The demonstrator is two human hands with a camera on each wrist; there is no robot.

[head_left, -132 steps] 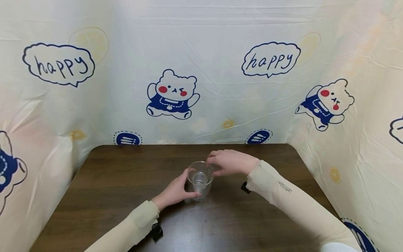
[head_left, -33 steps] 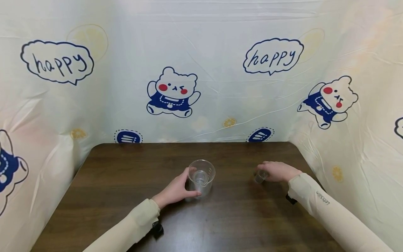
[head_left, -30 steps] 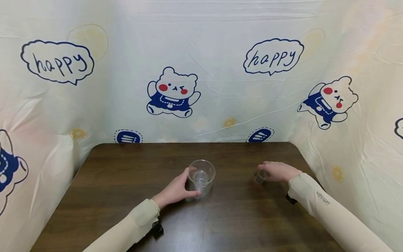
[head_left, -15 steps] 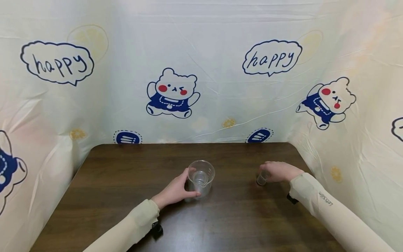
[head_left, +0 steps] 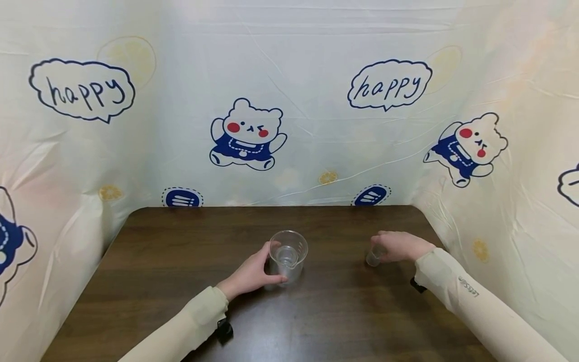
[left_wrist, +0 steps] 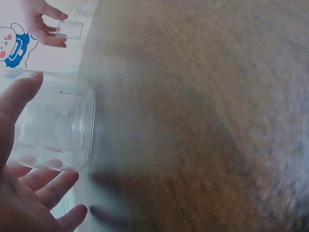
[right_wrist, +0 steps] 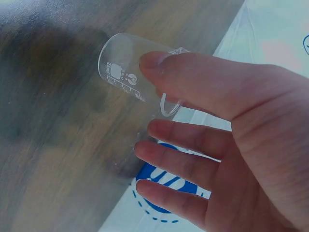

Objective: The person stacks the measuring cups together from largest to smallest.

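Near the middle of the table, my left hand holds a large clear glass beaker upright, thumb on the near side and fingers behind. A smaller clear vessel shows inside it; its outline also appears through the beaker wall in the left wrist view. Over on the right, my right hand pinches a small glass beaker near its rim, between thumb and forefinger. White graduations and a 25 ml mark show on this small beaker in the right wrist view. The other right fingers are extended, off the glass.
The dark brown wooden table has rounded far corners. A pale curtain printed with bears and "happy" bubbles hangs behind it and along both sides. Black straps sit at the wrists, beside cream sleeves.
My right hand has gone from the large beaker's rim to the table's right, with the small beaker pinched there. Over the last second both hands stay almost still; the small beaker's tilt varies slightly.
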